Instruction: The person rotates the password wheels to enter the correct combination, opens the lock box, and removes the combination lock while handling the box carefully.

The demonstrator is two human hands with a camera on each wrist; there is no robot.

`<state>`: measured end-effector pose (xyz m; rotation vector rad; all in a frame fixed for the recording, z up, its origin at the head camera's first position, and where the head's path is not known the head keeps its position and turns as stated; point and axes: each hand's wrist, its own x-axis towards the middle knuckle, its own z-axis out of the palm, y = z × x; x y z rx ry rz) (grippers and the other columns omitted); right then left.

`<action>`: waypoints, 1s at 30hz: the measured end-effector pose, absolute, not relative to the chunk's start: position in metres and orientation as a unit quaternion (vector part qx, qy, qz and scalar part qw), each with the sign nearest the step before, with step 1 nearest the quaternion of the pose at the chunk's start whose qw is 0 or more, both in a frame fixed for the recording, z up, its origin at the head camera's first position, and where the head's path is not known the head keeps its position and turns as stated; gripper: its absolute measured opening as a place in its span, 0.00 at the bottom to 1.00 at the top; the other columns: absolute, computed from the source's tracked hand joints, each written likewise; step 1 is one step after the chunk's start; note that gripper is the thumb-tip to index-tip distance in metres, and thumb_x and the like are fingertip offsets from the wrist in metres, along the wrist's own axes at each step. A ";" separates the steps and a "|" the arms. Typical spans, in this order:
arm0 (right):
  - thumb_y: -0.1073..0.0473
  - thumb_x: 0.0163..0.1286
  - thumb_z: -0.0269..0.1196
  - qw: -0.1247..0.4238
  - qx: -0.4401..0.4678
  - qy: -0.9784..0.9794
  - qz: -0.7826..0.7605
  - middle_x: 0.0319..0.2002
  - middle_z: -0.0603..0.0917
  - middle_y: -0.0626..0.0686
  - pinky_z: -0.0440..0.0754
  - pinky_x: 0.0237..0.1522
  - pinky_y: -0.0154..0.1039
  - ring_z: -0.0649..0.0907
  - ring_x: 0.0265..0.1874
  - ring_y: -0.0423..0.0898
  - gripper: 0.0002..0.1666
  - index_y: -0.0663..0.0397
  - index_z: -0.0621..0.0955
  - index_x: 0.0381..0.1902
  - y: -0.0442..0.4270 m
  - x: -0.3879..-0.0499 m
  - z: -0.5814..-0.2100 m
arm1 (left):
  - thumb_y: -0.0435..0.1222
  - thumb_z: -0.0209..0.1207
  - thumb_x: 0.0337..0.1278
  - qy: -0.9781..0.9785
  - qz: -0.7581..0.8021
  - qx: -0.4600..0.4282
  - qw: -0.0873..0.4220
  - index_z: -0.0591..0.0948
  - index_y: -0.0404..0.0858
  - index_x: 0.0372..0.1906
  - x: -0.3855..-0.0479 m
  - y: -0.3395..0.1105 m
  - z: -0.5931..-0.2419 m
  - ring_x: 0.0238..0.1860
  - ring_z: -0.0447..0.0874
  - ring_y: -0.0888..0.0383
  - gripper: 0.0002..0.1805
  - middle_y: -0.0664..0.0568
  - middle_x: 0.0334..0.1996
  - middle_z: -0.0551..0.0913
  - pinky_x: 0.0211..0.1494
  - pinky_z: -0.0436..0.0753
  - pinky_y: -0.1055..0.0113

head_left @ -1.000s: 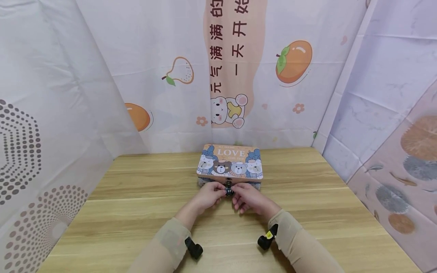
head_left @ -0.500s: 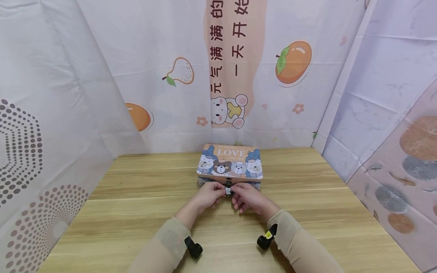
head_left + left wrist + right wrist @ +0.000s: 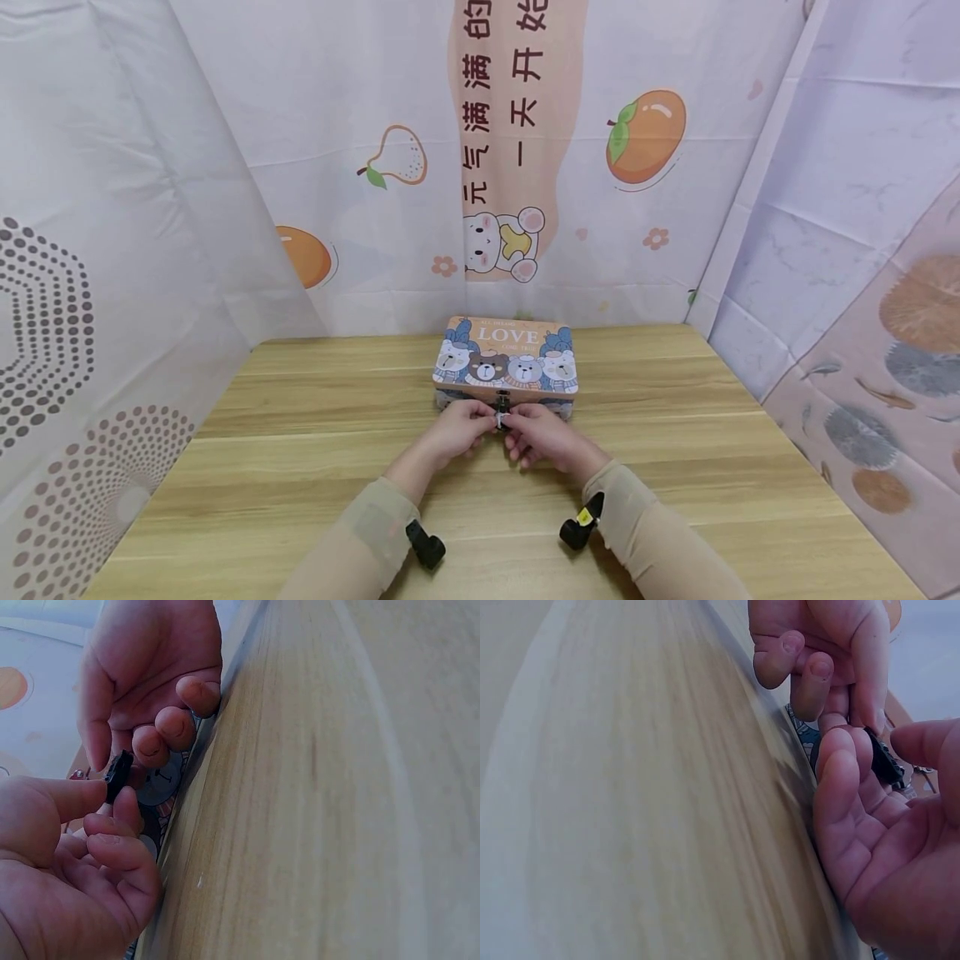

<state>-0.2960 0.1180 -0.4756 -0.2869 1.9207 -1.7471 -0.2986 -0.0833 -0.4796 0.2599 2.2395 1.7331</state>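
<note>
A closed tin box (image 3: 505,379) printed with bears and "LOVE" sits at the back middle of the table. At its front clasp is a small black lock-like piece (image 3: 502,419) with a pale part. The left hand (image 3: 453,431) pinches this piece between thumb and forefinger. From the other side, the right hand (image 3: 551,439) has its fingertips at the piece. In the right wrist view, a forefinger of the right hand (image 3: 900,847) lies against the black piece (image 3: 886,759), the thumb slightly apart from it, other fingers loosely bent.
The wooden table (image 3: 300,467) ends at a hanging printed cloth (image 3: 337,167) close behind the box. More cloth hangs to the left (image 3: 112,250) and right (image 3: 810,208). A black wrist camera (image 3: 425,546) is strapped by the left sleeve, another (image 3: 577,532) by the right.
The small piece has turned: a dark rounded side showed first, then a white bear-like face, now a narrower view. The right hand has shifted slightly left; the left hand and box have stayed.
</note>
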 end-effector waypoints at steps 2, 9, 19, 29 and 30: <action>0.54 0.79 0.55 0.261 -0.107 0.709 -0.647 0.28 0.80 0.55 0.81 0.22 0.37 0.81 0.23 0.46 0.19 0.66 0.74 0.55 0.117 -0.296 -0.475 | 0.34 0.58 0.70 0.778 0.603 0.091 0.149 0.81 0.31 0.46 -0.298 -0.083 -0.480 0.20 0.68 0.59 0.09 0.41 0.34 0.82 0.20 0.70 0.68; 0.57 0.79 0.54 0.259 -0.106 0.708 -0.648 0.27 0.79 0.55 0.81 0.22 0.37 0.81 0.22 0.45 0.17 0.67 0.75 0.53 0.116 -0.296 -0.477 | 0.34 0.58 0.71 0.778 0.605 0.089 0.146 0.81 0.31 0.46 -0.298 -0.082 -0.481 0.19 0.67 0.61 0.08 0.43 0.36 0.83 0.20 0.69 0.69; 0.57 0.78 0.52 0.263 -0.111 0.707 -0.648 0.26 0.79 0.54 0.80 0.22 0.36 0.80 0.21 0.45 0.17 0.67 0.75 0.51 0.115 -0.298 -0.478 | 0.35 0.59 0.71 0.778 0.605 0.087 0.146 0.82 0.32 0.45 -0.296 -0.081 -0.479 0.20 0.67 0.61 0.09 0.46 0.35 0.83 0.20 0.68 0.70; 0.57 0.78 0.50 0.270 -0.112 0.702 -0.650 0.25 0.79 0.53 0.80 0.22 0.36 0.79 0.20 0.44 0.16 0.65 0.75 0.50 0.116 -0.299 -0.478 | 0.36 0.60 0.70 0.784 0.599 0.084 0.137 0.83 0.33 0.44 -0.297 -0.079 -0.480 0.22 0.69 0.61 0.09 0.50 0.34 0.83 0.20 0.69 0.69; 0.57 0.78 0.50 0.271 -0.111 0.702 -0.650 0.25 0.79 0.53 0.80 0.22 0.36 0.79 0.20 0.44 0.16 0.65 0.75 0.50 0.117 -0.299 -0.478 | 0.36 0.60 0.70 0.785 0.599 0.083 0.136 0.83 0.33 0.44 -0.297 -0.079 -0.481 0.22 0.69 0.60 0.09 0.50 0.34 0.83 0.21 0.69 0.69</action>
